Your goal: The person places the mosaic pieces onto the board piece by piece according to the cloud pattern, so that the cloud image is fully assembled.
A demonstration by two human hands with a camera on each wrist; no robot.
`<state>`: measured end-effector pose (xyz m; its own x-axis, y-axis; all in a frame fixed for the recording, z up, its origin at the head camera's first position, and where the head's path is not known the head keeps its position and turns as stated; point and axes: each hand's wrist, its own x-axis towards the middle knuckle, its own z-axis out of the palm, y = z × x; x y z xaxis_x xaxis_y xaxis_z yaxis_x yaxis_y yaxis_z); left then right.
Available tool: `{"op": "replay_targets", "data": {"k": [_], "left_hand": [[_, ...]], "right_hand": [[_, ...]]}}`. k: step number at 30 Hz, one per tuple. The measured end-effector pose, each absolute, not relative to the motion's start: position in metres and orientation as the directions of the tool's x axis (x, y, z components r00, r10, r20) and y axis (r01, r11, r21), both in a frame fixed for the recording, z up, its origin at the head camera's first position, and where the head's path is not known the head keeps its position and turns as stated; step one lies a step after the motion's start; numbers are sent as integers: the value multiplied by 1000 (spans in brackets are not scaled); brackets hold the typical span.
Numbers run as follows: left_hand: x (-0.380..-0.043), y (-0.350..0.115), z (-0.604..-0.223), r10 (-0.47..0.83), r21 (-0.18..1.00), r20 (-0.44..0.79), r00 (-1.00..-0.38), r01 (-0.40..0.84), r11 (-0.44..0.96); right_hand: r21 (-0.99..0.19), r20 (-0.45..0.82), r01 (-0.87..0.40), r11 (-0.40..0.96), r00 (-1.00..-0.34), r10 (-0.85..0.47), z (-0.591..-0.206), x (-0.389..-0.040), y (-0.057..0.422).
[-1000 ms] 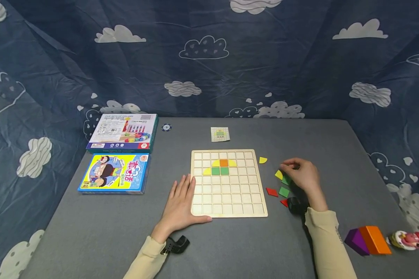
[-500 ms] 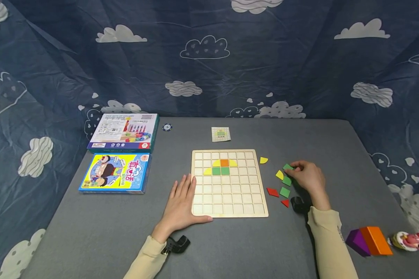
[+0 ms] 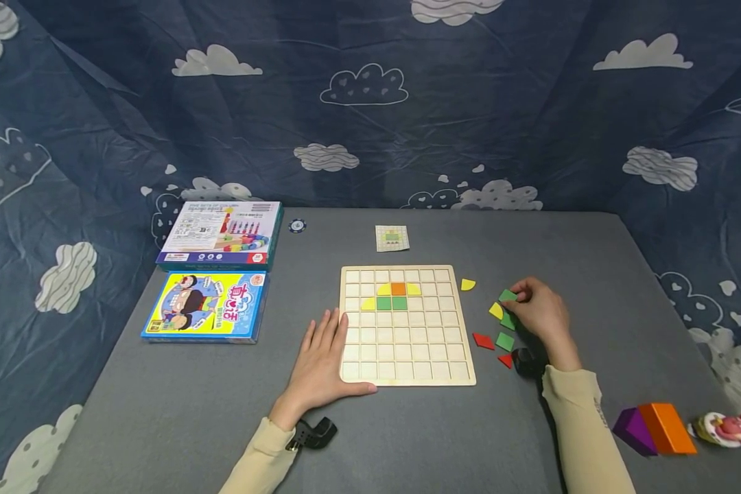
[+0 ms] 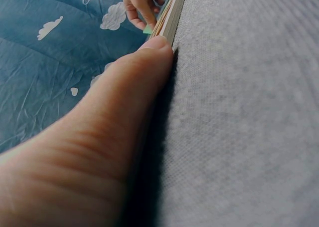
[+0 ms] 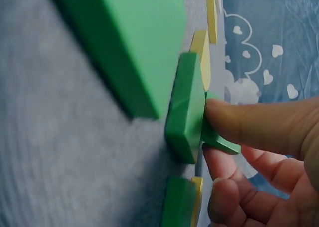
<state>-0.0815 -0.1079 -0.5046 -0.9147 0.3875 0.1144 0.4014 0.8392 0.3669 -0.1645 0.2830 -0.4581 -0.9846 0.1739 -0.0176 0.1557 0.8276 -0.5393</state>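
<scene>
Toward the near right corner of the cloth-covered table, one smooth purple block touches one orange block, a glossy figurine just beside. The left hand lies flat at the near left corner of the pale wooden board, fingers straight, thumb along its near edge. The board's grid, mid-table, carries three rounded yellow pieces, two green squares, one orange square. Off its right edge lie two red tiles, two loose green tiles, two yellow tiles. The right hand pinches another green tile; a broad stretch of cloth separates it from the table's right edge. Two flat boxes line the left edge. Near the far edge: one paper card, one round chip, then a wrinkled curtain.
</scene>
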Motion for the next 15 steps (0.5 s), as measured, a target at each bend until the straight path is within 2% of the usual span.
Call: {"op": "replay_targets", "data": {"k": [10, 15], "left_hand": [[-82, -108, -507, 395, 352, 123, -910, 412, 840], [-82, -108, -506, 396, 355, 132, -909, 416, 837]], "right_hand": [[-537, 66, 87, 839, -987, 145, -460, -162, 274], [-574, 128, 47, 817, -981, 146, -461, -162, 264]]}}
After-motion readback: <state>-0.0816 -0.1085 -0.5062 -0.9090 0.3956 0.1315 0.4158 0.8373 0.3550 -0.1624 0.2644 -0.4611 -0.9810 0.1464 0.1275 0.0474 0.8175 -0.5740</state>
